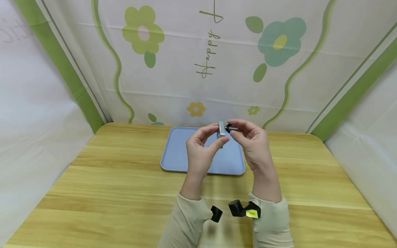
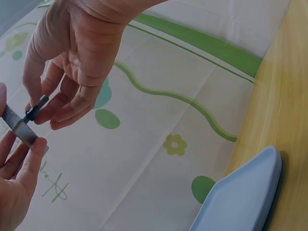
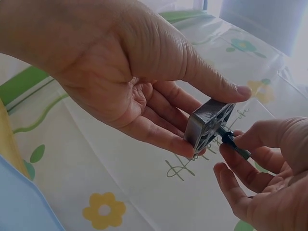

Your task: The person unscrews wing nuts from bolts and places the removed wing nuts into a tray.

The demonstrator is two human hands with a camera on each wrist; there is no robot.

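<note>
My left hand grips a small square silver metal block by its edges, thumb on one side and fingertips on the other. In the right wrist view the block shows a ribbed, hollowed face with a screw standing out of its middle. A small black wing-shaped nut sits on the screw's shaft. My right hand pinches that nut between thumb and fingertips, its other fingers loosely bent. Both hands are raised above the far part of the tray.
Below the hands a light blue tray lies on the wooden table. A white curtain with printed flowers hangs behind, and white sheets stand at both sides. A black wrist camera is on the left sleeve, another on the right.
</note>
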